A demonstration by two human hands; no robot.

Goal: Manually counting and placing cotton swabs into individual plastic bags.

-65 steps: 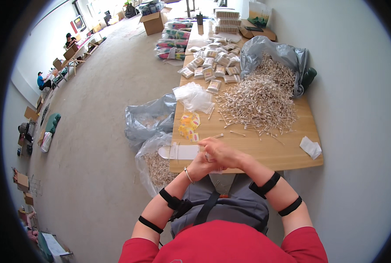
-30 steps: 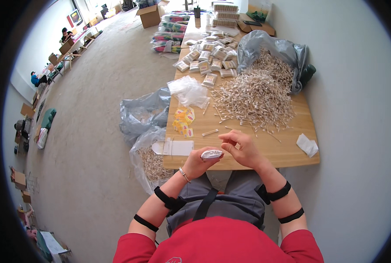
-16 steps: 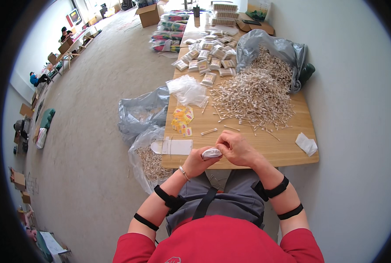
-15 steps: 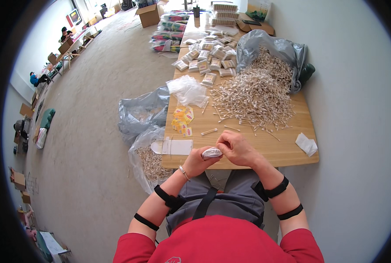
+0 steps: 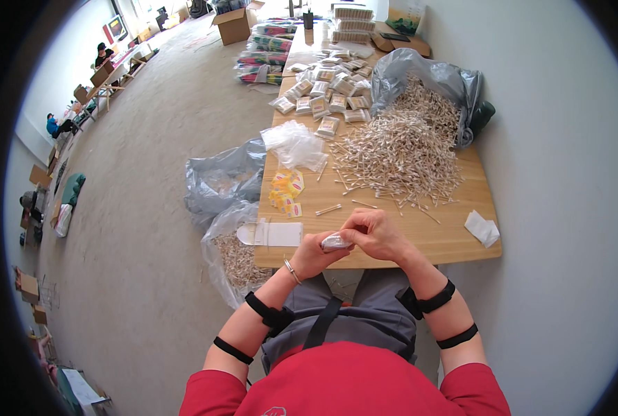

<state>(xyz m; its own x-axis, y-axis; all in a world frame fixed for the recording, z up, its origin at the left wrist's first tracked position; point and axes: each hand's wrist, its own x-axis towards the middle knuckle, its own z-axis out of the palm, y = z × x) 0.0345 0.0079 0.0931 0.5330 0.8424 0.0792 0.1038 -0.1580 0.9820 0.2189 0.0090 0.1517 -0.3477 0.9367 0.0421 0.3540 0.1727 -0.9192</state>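
In my left hand, the fingers wrap round a small clear bag of cotton swabs, its whitish end facing up. My right hand is closed in a pinch at the right edge of that bag; its fingertips partly hide what they grip. Both hands are over the near edge of the wooden table. Just beyond them lie a few loose cotton swabs. Left of my hands is a white board with a rounded end, and past it several yellow-and-white paper labels.
A large heap of cotton swabs spills from a grey plastic bag. Empty clear bags and a pile of filled packets lie to its left. A crumpled white tissue is at right. An open bag of swabs stands beside the table.
My right fingertips have shifted slightly left, onto the top of the small bag, covering more of it. My left hand keeps its hold. The rest of the table looks the same.
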